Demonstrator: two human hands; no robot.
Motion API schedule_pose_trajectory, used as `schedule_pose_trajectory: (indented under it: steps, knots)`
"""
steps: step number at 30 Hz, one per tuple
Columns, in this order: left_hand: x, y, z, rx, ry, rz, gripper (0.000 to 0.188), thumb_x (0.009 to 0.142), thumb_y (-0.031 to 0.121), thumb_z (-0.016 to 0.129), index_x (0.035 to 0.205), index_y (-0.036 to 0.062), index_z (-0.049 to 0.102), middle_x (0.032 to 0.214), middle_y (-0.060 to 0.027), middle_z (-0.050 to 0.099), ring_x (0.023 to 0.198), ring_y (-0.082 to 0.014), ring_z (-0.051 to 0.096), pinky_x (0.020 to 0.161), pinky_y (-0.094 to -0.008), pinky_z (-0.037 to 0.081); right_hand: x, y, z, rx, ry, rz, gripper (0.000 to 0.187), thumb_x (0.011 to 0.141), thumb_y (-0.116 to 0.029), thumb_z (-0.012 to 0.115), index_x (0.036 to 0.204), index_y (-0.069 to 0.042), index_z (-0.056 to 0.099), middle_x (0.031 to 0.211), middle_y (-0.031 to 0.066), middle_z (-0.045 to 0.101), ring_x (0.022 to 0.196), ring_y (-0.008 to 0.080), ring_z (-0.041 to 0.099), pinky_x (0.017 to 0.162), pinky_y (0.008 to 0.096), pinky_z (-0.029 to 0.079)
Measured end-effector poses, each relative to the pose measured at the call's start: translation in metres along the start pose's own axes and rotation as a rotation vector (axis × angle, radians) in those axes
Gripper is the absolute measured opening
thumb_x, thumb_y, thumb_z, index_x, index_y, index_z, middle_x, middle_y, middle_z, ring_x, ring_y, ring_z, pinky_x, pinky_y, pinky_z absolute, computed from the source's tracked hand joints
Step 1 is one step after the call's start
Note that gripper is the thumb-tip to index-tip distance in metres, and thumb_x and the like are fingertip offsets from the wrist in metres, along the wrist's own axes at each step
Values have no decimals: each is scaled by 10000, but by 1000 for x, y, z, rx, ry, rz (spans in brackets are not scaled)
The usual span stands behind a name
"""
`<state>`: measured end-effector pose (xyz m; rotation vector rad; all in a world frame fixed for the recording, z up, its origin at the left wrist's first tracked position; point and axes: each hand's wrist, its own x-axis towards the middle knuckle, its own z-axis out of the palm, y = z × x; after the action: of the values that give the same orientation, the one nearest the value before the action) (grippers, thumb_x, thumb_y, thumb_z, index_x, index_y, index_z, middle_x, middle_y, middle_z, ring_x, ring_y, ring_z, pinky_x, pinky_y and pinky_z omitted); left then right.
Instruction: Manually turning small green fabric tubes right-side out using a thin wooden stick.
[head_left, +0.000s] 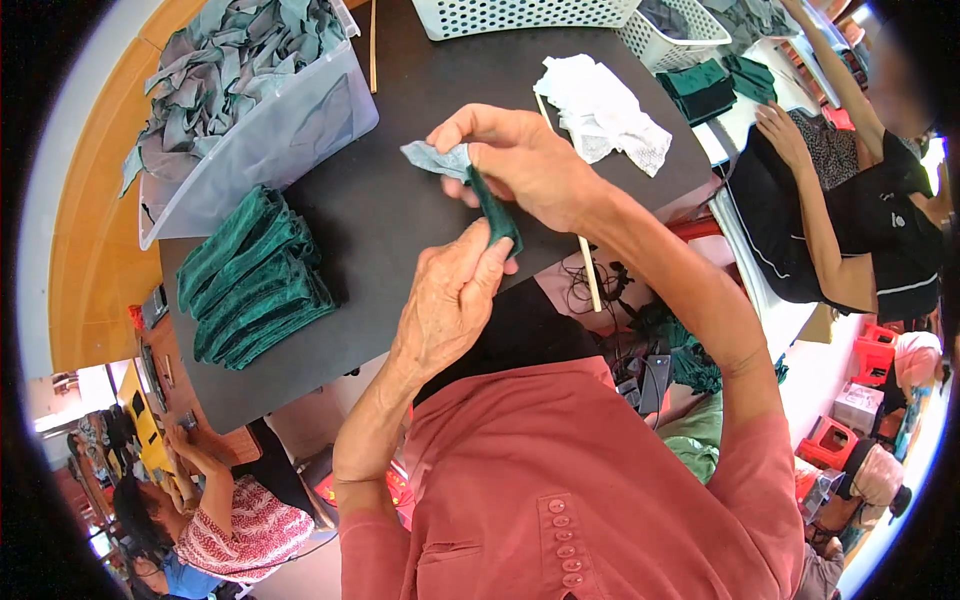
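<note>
Between my two hands, above the dark table, is a narrow piece of dark green velvety fabric (492,208) with a light grey piece of cloth (432,158) at its upper end. My right hand (520,165) is closed on the upper part, where the grey meets the green; some of its fingers are hidden behind the cloth. My left hand (450,285) pinches the lower end of the green fabric between thumb and fingers. On the table to the left lies a stack of folded green velvety pieces (258,280), apart from both hands.
A clear plastic bin (270,150) heaped with grey cloth strips (245,75) stands at the far left. White lacy fabric (605,110) lies beyond my right hand, near a wooden stick (588,275). White baskets (520,18) line the back. Co-workers sit at right and lower left.
</note>
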<state>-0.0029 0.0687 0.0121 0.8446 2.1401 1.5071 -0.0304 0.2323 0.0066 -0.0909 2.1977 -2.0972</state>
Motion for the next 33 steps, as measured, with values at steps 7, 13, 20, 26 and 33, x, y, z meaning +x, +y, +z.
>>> schedule_pose_trajectory:
  steps: [7, 13, 20, 26, 33]
  knots:
    - [0, 7, 8, -27, -17, 98, 223, 955, 165, 492, 855, -32, 471, 697, -175, 592, 617, -302, 591, 586, -350, 450, 3, -2, -2, 216, -197, -243, 102, 865, -42, 588, 959, -38, 549, 892, 44, 593, 776, 129, 612, 695, 248, 514]
    - [4, -10, 13, -34, 34, 89, 243, 957, 152, 483, 790, -23, 500, 635, -110, 575, 502, -189, 490, 496, -315, 401, 9, 0, -9, -667, 27, -887, 114, 764, -16, 593, 859, -46, 537, 822, 87, 511, 704, 273, 577, 616, 320, 493]
    - [8, -4, 12, -23, 60, 37, 255, 950, 169, 496, 800, -36, 486, 614, -142, 559, 525, -217, 526, 513, -347, 417, 15, 1, -2, -554, 232, -659, 118, 748, 32, 586, 836, -31, 538, 843, 94, 524, 636, 243, 574, 575, 325, 484]
    - [16, -6, -5, -619, 228, -157, 567, 982, 474, 310, 1015, -11, 601, 900, -65, 627, 818, -145, 576, 757, -311, 448, -6, -12, 2, -522, 304, -821, 261, 653, 38, 631, 892, -50, 571, 952, 94, 559, 856, 258, 589, 743, 329, 493]
    - [32, -9, 3, -1214, 244, -18, 374, 952, 246, 532, 1249, 29, 462, 1175, -56, 538, 1095, -156, 519, 952, -320, 417, -5, -1, 17, -661, 440, -860, 452, 609, 41, 649, 1034, -94, 574, 1044, 70, 547, 851, 240, 557, 736, 346, 435]
